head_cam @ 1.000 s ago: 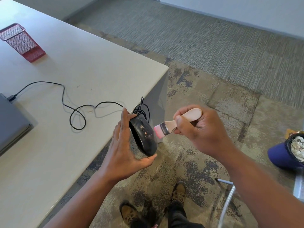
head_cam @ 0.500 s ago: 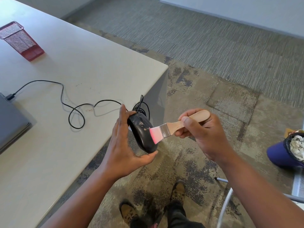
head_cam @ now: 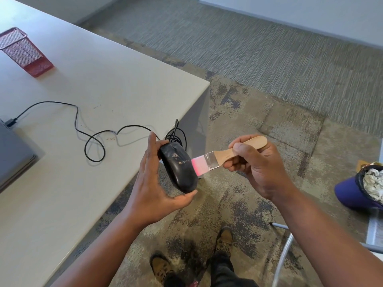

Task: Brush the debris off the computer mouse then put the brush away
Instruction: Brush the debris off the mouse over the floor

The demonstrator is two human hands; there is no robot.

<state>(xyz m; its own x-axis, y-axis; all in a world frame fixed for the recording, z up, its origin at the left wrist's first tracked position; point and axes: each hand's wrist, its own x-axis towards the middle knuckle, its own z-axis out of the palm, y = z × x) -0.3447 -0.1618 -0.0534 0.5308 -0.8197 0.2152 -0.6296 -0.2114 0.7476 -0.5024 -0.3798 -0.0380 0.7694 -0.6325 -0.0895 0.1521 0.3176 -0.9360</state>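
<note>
Mouse: black, corded, held off the desk edge in our left hand, fingers along its far side, thumb under its near end. Long axis runs away from us, tilted; pale debris specks sit on its upper face. Brush: our right hand is curled round the wooden handle, pink bristles touching the mouse's right flank. Specks lie just left of the bristles; we judge the next stroke sweeps leftward across them.

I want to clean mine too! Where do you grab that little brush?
Grip the brush by its wooden handle, coming from the end away from the pink bristles, as the right hand does. The handle is narrow, flat and bare; the bristles stay free against the mouse.
</note>
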